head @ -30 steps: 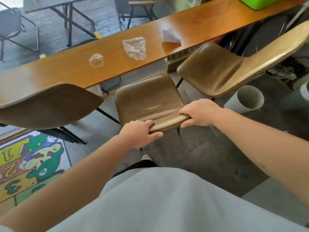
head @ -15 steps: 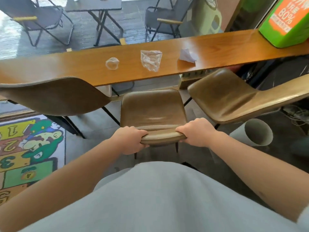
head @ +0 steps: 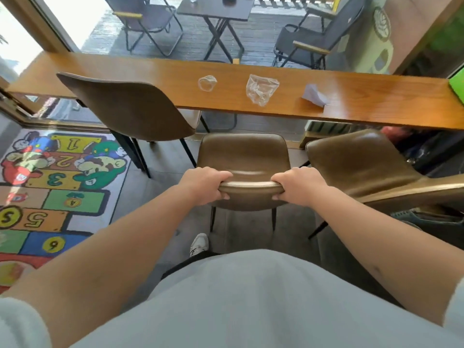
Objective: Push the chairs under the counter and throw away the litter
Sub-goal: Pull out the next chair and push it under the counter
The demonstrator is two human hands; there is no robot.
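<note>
- 3 brown chairs stand at the wooden counter point(head: 150, 71): the left chair point(head: 130, 106), the middle chair point(head: 243, 151) and the right chair point(head: 364, 162).
- 3 pieces of litter lie on the counter: a small clear wrapper point(head: 207, 83), a crumpled clear plastic cup point(head: 261, 89) and a folded white paper point(head: 315, 95).
- The right chair is cut off at the frame's right edge; the left chair's seat is hidden behind its own backrest.
- The left hand point(head: 203, 185) and right hand point(head: 300, 185) each grip the middle chair's backrest top, fingers clenched over it.
- The middle chair sits directly ahead, its seat's far edge just short of the counter, litter beyond it.
</note>
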